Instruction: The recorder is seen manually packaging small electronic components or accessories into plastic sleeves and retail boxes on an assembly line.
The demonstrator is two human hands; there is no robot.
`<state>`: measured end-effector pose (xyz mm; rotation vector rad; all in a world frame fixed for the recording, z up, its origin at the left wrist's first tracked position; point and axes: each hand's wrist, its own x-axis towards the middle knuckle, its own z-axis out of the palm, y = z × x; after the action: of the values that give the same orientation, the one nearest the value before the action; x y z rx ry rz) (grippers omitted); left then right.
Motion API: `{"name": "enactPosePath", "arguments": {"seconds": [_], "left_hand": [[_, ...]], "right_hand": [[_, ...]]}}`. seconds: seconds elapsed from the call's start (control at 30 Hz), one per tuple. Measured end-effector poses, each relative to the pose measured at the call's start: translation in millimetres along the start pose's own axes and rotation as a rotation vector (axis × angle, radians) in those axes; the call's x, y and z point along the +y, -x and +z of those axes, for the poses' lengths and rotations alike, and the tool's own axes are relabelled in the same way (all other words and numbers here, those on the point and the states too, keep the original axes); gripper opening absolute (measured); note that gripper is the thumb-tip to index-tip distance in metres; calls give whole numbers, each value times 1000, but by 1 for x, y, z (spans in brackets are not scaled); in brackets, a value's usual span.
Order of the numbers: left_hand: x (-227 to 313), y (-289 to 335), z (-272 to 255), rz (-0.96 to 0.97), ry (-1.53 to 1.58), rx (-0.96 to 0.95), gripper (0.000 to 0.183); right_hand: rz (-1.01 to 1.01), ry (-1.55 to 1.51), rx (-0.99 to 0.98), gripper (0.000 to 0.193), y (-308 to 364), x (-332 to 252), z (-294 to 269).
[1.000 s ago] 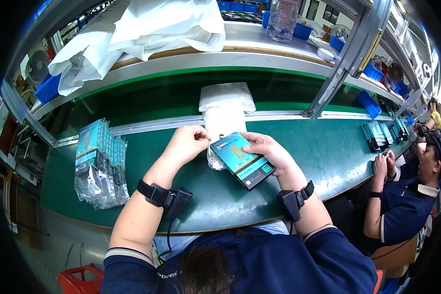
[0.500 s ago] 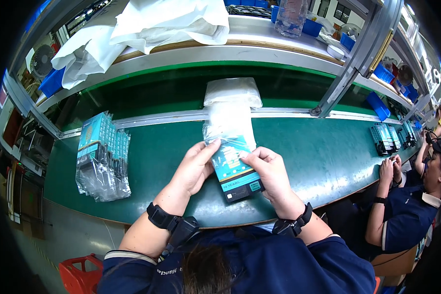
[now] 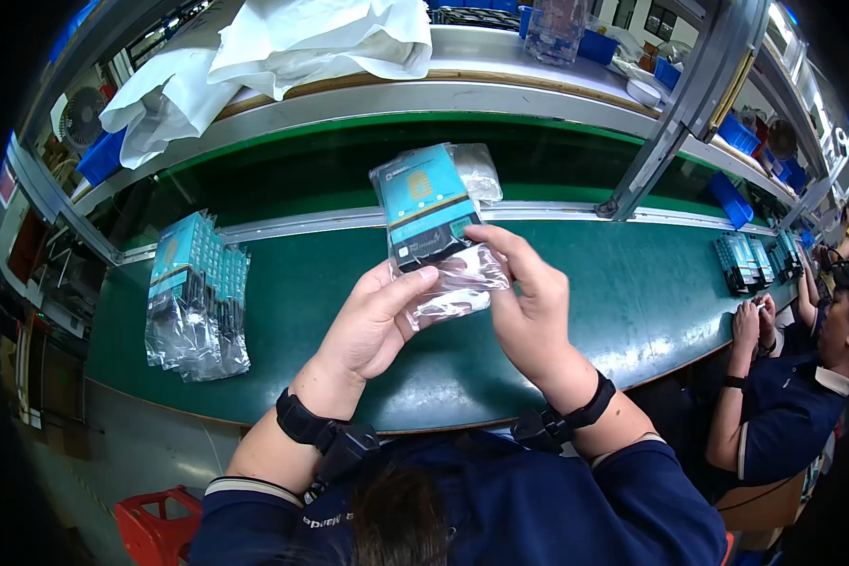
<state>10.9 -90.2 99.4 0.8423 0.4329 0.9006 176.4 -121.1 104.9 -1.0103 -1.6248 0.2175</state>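
A flat teal and black package [image 3: 426,209] sits inside a clear plastic bag, whose loose crinkled end [image 3: 457,288] hangs toward me. My left hand [image 3: 363,325] is closed on the bag's left side near the package's lower corner, thumb on top. My right hand [image 3: 530,302] pinches the bag's right side, its index finger along the package's lower right corner. Behind the package, partly hidden by it, lies a stack of clear plastic bags [image 3: 479,172]. To the left on the green table stands a row of similar bagged teal and black packages [image 3: 193,297].
The green table [image 3: 594,292] meets a metal rail at the back. Above it runs a shelf [image 3: 500,87] with white sheeting [image 3: 321,47]. At the right a co-worker [image 3: 788,406] sits near more teal packages [image 3: 745,262]. A red stool [image 3: 158,526] stands lower left.
The package has moved away from me and now lies inside the clear bag, with the bag's loose end toward me. Both hands have shifted to that end.
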Motion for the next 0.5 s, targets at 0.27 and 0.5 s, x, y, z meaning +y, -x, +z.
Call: {"name": "enactPosePath", "arguments": {"seconds": [0.27, 0.5], "left_hand": [[-3, 10, -20, -365, -2, -169, 44], [-20, 26, -42, -299, 324, 49, 30]], "right_hand": [[10, -182, -48, 16, 2, -25, -13], [-99, -477, -563, 31, 15, -21, 30]]}}
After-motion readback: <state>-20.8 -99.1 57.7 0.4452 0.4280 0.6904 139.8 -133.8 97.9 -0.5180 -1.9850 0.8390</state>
